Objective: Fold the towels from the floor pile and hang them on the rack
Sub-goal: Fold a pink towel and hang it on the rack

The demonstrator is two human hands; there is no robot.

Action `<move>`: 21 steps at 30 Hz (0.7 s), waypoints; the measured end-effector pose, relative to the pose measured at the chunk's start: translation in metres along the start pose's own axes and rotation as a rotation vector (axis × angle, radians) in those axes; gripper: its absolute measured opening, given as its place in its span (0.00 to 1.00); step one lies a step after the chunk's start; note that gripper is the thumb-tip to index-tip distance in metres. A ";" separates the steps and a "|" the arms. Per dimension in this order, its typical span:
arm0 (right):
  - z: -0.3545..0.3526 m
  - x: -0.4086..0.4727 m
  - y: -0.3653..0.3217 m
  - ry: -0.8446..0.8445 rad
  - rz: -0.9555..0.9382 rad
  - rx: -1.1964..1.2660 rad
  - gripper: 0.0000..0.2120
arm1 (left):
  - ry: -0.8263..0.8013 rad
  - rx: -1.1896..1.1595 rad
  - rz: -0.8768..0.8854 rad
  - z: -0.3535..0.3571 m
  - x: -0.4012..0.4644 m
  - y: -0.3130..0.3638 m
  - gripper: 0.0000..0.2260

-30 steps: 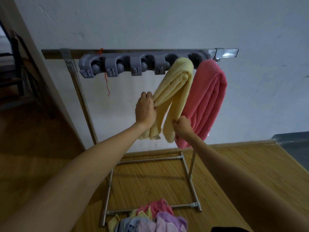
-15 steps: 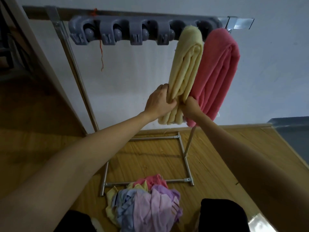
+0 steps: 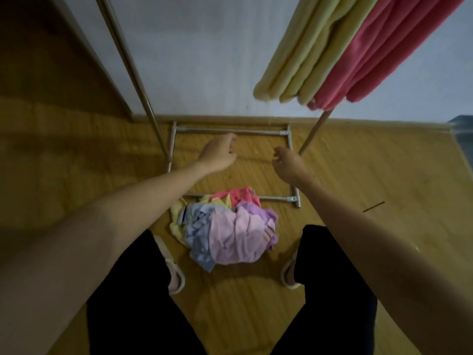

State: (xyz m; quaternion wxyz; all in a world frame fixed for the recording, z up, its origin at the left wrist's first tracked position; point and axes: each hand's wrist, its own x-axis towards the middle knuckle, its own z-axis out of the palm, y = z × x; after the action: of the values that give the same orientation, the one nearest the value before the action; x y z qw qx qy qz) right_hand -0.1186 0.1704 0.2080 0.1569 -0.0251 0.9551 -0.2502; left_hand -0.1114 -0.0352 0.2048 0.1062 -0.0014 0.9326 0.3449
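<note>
We see the towel pile (image 3: 225, 226) on the floor between the feet, below both hands. Our left hand (image 3: 217, 156) and right hand (image 3: 288, 165) hover loosely curled, holding nothing. The yellow towel (image 3: 304, 52) and pink towel (image 3: 384, 52) hang well above the hands.
</note>
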 end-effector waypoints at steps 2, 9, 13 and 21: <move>0.043 -0.004 0.018 -0.116 0.003 -0.026 0.19 | -0.078 0.007 -0.100 0.030 -0.018 -0.041 0.19; 0.183 -0.023 0.083 -0.410 0.021 -0.118 0.20 | -0.273 0.060 -0.293 0.129 -0.066 -0.147 0.06; 0.238 -0.030 0.109 -0.481 -0.015 -0.135 0.22 | -0.350 0.076 -0.337 0.177 -0.069 -0.183 0.02; 0.290 -0.003 0.131 -0.325 -0.170 -0.115 0.22 | -0.184 0.003 -0.497 0.231 -0.010 -0.217 0.17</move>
State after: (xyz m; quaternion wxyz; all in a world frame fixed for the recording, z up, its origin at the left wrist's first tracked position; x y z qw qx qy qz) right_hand -0.0216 0.1487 -0.0942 0.2857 -0.1549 0.9243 -0.2003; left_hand -0.0396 -0.0530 -0.1038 0.2719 -0.1989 0.8906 0.3055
